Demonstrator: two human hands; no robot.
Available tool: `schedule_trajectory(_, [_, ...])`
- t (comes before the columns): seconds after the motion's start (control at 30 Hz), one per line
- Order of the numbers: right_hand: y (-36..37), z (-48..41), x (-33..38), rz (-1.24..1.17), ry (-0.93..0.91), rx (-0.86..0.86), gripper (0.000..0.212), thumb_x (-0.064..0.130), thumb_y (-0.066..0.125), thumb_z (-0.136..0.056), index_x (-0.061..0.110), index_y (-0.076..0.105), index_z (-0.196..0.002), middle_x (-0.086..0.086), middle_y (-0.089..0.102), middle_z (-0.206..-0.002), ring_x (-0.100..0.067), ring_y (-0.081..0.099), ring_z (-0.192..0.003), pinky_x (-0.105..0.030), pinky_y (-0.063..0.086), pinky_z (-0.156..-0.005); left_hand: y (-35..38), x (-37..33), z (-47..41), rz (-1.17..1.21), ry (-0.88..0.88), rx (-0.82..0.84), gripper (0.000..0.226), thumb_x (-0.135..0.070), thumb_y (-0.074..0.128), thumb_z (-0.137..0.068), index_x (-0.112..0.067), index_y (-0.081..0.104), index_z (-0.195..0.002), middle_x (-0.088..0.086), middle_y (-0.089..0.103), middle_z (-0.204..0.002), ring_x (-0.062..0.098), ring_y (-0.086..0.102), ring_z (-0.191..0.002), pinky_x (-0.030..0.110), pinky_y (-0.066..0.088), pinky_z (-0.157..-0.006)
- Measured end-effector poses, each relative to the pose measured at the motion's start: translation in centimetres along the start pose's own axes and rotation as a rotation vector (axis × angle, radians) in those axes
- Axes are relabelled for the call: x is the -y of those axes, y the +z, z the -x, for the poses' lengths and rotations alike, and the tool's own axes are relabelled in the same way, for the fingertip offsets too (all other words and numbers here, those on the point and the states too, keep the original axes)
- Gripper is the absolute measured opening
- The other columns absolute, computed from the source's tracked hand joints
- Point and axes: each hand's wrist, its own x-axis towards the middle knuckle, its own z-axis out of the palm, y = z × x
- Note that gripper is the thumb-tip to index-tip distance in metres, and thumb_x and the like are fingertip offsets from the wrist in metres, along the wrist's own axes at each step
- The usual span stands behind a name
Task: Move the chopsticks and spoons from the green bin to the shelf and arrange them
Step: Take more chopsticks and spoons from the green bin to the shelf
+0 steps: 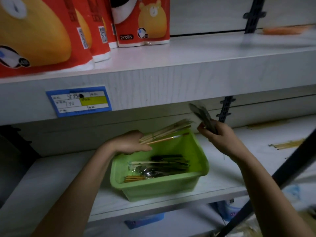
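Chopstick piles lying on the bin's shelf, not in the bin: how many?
2: back pile, blurred, deeper in; front pile near the right frame edge. More may lie off-frame.

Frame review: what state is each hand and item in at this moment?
left hand: grips light chopsticks above the bin.
right hand: holds dark utensils, blurred, raised.
green bin: on the lower shelf, partly full with dark chopsticks and spoons.
shelved chopsticks: lying flat at right.
paper roll packs: upright on the upper shelf.
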Motion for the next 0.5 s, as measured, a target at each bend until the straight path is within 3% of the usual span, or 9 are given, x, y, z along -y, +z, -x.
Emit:
schedule_trajectory(0.13, [-2.9, 2.9, -1.8, 0.02, 0.086, -0.018, 0.03, 0.03, 0.054, -0.09, 0.003, 0.051, -0.076, -0.001, 0.04, -0.059, -0.017, 0.038, -0.058, -0.034, 0.031, -0.06, 0.8, -3.5, -0.1, 0.068, 0.125, 0.067, 0.039, -0.038, 0.06, -0.079, -0.001, 0.061, -0.091, 0.007, 0.058, -0.08, 0.016, 0.051, -0.07, 0.027, 0.04, -0.065])
schedule_trajectory(0.23, [-5.1, 5.3, -2.9, 0.015, 0.12, -0.007, 0.035, 0.032, 0.053, -0.089, -0.002, 0.053, -0.082, -0.007, 0.045, -0.064, -0.021, 0.042, -0.06, -0.036, 0.034, -0.06, 1.8, -6.4, -0.5, 0.044, 0.197, 0.102, 0.02, -0.026, 0.061, -0.083, -0.015, 0.053, -0.069, -0.001, 0.05, -0.065, 0.012, 0.045, -0.059, 0.026, 0.035, -0.058])
schedule_trajectory(0.3, [-6.8, 6.9, -3.6, 0.008, 0.13, -0.006, 0.037, 0.032, 0.053, -0.088, -0.004, 0.054, -0.085, -0.006, 0.046, -0.063, -0.02, 0.042, -0.059, -0.036, 0.034, -0.059, 2.6, -8.4, -0.6, 0.02, 0.223, 0.093, 0.031, -0.015, 0.06, -0.085, -0.023, 0.045, -0.059, -0.007, 0.044, -0.058, 0.006, 0.04, -0.051, 0.026, 0.031, -0.054])
schedule_trajectory(0.5, [-13.1, 12.2, -6.7, 0.035, 0.141, -0.017, 0.029, 0.026, 0.055, -0.089, -0.002, 0.056, -0.083, -0.003, 0.047, -0.063, -0.016, 0.045, -0.058, -0.034, 0.036, -0.058, 6.5, -15.9, -1.0, -0.095, 0.315, 0.117, 0.035, -0.016, 0.061, -0.083, -0.022, 0.039, -0.056, -0.008, 0.04, -0.052, 0.001, 0.039, -0.041, 0.02, 0.027, -0.046])
